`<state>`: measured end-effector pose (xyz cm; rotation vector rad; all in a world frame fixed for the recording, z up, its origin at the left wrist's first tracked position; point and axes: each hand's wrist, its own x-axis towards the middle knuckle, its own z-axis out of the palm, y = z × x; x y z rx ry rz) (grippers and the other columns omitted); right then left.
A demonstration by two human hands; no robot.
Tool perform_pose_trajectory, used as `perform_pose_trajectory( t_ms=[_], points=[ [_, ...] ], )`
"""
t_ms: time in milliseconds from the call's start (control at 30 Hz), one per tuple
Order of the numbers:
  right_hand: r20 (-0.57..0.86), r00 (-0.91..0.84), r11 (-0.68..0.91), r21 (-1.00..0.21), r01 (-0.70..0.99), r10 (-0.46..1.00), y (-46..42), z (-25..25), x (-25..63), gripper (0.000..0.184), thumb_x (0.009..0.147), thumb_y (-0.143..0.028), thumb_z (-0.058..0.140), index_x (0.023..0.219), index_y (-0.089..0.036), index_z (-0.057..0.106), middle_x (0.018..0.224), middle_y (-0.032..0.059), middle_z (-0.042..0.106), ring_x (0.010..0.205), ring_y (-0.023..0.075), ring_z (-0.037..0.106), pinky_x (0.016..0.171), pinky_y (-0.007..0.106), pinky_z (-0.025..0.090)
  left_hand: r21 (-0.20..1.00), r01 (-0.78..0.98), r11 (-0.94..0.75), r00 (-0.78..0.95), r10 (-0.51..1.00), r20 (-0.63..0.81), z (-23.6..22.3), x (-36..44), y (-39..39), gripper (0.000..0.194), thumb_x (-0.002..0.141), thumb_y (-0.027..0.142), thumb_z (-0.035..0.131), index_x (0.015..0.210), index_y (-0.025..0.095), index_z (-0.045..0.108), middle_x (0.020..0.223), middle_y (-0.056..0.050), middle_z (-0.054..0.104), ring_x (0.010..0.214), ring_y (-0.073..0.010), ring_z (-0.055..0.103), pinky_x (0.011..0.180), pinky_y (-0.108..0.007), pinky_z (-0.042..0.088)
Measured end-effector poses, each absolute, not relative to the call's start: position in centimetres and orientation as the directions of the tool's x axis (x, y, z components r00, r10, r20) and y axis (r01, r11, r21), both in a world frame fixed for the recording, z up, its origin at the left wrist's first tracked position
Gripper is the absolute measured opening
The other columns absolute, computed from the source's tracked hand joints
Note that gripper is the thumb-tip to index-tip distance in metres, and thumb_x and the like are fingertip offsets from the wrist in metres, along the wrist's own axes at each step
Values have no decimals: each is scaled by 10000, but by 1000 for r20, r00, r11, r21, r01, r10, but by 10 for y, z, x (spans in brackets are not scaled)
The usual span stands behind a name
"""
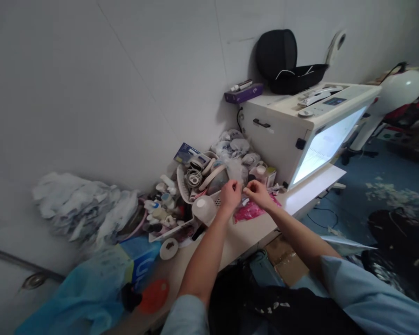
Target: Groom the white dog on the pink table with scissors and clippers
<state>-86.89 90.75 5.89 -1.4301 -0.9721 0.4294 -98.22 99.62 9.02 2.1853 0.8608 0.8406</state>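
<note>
Over worktop, centre of frame: clear plastic bag, just beyond left hand and right hand. Fingers curled inward; cannot tell whether pinching bag. Judged light, limp, slippery, easily torn; best gripped at doubled edge.

One pair of bare forearms, both reaching forward and away from the torso, converging toward the hands. Left arm: light-blue sleeve ending near the elbow, forearm slanting up and slightly rightward. Right arm: light-blue sleeve likewise, forearm angled up and leftward. Bare left hand: fingers curled inward, tips gathered near the thumb. Bare right hand: wrist bent, index finger and thumb brought together, remaining fingers folded. Hands: near each other, not touching, at similar height. Whether the left fingertips meet: cannot be told.
</note>
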Motion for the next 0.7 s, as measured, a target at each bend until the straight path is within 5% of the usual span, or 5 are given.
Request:
perform_pose_trajectory(
  t_ms=[133,367,533,700],
  points=[
    [303,537,146,-938,316,787,918,62,-850,377,728,-597,626,738,-223,577,629,-33,531,616,148,468,597,267,360,752,316,-578,595,738,317,84,-979,994,127,962,106,608,893,117,715,864,-89,752,802,-192,662,771,-269,451],
    [471,664,-33,-801,598,581,926,74,-825,256,851,-412,518,664,-239,506,618,-7,526,651,174,496,674,302,379,765,340,-547,494,796,349,94,-970,1008,132,969,118,598,880,137,693,880,-88,747,837,-206,677,810,-287,476],
    [502,660,-43,-777,628,558,922,82,-822,266,895,-406,494,718,-223,573,686,30,602,672,193,548,687,316,429,736,275,-619,538,733,416,97,-965,1004,130,977,129,596,906,142,704,907,-86,752,863,-207,691,834,-295,503],
    [765,521,20,-570,822,378,915,95,-834,271,897,-349,557,1012,-172,727,1059,156,735,1004,278,683,902,410,548,638,221,-738,618,612,493,75,-946,998,154,962,112,592,956,109,746,966,-139,759,921,-247,705,860,-336,521]
  ],
)
